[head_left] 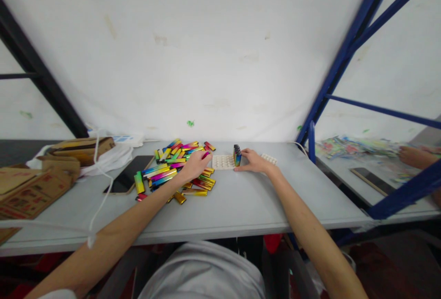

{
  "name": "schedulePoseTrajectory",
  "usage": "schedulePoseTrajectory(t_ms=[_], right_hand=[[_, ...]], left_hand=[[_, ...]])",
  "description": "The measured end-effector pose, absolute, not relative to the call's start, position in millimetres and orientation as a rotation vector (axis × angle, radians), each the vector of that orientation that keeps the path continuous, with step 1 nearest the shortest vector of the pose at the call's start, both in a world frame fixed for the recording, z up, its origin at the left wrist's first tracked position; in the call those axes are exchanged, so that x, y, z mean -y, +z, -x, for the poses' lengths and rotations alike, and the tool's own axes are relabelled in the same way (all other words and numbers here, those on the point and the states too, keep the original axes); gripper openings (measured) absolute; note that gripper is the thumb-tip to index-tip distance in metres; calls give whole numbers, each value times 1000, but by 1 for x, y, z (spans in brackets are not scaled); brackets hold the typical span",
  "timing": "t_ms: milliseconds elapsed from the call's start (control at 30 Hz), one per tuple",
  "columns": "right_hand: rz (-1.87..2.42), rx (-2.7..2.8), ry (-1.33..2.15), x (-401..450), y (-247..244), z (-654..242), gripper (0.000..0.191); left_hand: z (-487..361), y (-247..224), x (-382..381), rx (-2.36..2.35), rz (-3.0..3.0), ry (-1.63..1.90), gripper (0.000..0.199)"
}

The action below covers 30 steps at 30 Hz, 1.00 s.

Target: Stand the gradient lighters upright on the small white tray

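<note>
The step in hand appeared to be handling lighters singly at a white pocketed tray, which lay flat on the table, between a loose pile of lighters on the left and the right hand. The left hand reached over the right part of that pile, thumb and fingertips pinching a magenta lighter just left of the tray. The right hand was beside the tray's right end, where a short row of lighters stood upright, dark tops uppermost; its thumb and forefinger were parted around the row's right side, and whether they squeezed it or merely rested there I could not tell. The pockets left of the row showed bare. As I judged it, carrying the magenta lighter across would call for a short move right, a turn to upright and a straight lowering, with the right hand steadying the row against tipping. A second pocketed tray lay partly hidden behind the right wrist.
</note>
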State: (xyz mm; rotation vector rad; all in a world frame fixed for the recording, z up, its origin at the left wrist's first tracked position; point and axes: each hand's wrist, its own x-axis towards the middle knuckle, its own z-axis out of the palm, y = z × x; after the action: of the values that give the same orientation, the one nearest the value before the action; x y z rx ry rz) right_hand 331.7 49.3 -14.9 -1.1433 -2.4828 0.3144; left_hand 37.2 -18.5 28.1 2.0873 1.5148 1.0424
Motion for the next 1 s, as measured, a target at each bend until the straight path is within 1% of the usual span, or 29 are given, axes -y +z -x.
schedulePoseTrajectory(t_ms=[100,333,567,733,1000], right_hand=[[1141,2486,310,-50,-15,-331,72],[1164,2508,324,-49,-12,-330,73],[1181,2513,333,-46,-9,-330,74],[1194,2525,340,-45,-7,-330,75],[1158,2497,357,-46,-10,-331,72]], left_hand=[[-36,27,19,-1526,-2154,1013,36],[-37,29,22,-1579,-2253,1009,47],[-37,30,24,-1729,-2284,925,36],[-36,29,24,-1707,-2311,853,29],[-34,26,20,-1636,-2262,986,35]])
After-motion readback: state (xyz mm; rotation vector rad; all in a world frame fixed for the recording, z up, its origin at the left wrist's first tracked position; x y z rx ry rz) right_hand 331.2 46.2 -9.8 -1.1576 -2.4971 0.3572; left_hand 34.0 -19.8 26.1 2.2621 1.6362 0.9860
